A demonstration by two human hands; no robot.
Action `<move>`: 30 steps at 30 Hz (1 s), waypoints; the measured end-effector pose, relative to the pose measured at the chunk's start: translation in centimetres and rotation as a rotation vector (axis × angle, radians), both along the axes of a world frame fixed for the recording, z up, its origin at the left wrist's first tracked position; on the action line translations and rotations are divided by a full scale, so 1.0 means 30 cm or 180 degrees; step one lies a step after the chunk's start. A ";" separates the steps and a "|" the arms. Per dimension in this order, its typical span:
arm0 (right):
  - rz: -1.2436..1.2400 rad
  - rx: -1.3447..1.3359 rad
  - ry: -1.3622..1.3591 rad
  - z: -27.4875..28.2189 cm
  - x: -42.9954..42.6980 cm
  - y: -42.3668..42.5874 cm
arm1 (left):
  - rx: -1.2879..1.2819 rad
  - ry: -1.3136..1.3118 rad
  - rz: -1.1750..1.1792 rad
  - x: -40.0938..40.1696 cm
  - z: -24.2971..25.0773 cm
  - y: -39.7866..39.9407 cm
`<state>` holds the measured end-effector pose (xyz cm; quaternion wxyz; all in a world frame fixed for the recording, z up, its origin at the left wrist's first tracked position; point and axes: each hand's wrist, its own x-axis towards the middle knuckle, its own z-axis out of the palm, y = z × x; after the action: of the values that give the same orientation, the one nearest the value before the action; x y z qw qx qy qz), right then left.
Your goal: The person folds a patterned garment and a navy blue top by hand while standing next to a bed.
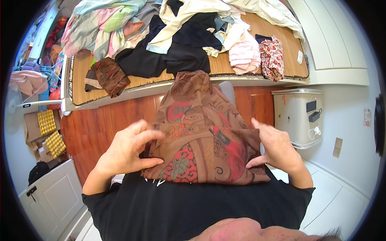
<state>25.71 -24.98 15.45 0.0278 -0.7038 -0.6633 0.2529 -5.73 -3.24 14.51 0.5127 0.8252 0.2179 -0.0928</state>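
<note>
A brown garment [208, 144] with red, black and tan patterned patches lies across the lap. Its far end reaches the bed's edge, and its near part is folded over in a straight band against the black shirt. My left hand [132, 147] is at the garment's left side, thumb low over the cloth and fingers spread, slightly blurred. At the opposite side is my right hand [276, 147], its thumb over the fabric's right edge and its fingers raised apart. Neither hand visibly grips the cloth; whether the thumbs press on it is hard to tell.
Ahead stands a bed with a woven mat [292, 57]. On it lie a folded brown patterned garment [113, 76], black trousers [141, 61], pink folded cloth [244, 58], a red-flowered cloth [272, 57] and heaped bedding [102, 27]. A bedside cabinet [295, 117] stands right, a white door [54, 192] left.
</note>
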 end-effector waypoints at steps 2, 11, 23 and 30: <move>0.0258 0.0211 0.0143 0.026 -0.007 0.038 | 0.0709 -0.0686 -0.0303 0.021 -0.004 0.011; 0.2083 -0.0515 0.1330 -0.029 0.029 0.090 | -0.1065 -0.1089 -0.1446 0.046 -0.193 0.077; 0.1144 -0.1442 0.4254 -0.365 0.110 0.078 | -0.1924 -0.0942 -0.1320 0.014 -0.337 0.104; 0.0537 -0.1635 0.4644 -0.417 0.112 0.048 | -0.1793 -0.1174 -0.0685 0.004 -0.392 0.079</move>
<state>29.07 -23.53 2.94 0.2740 -0.2910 -0.4492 0.7990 -5.62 -0.87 2.73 0.7382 0.6726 -0.0007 -0.0521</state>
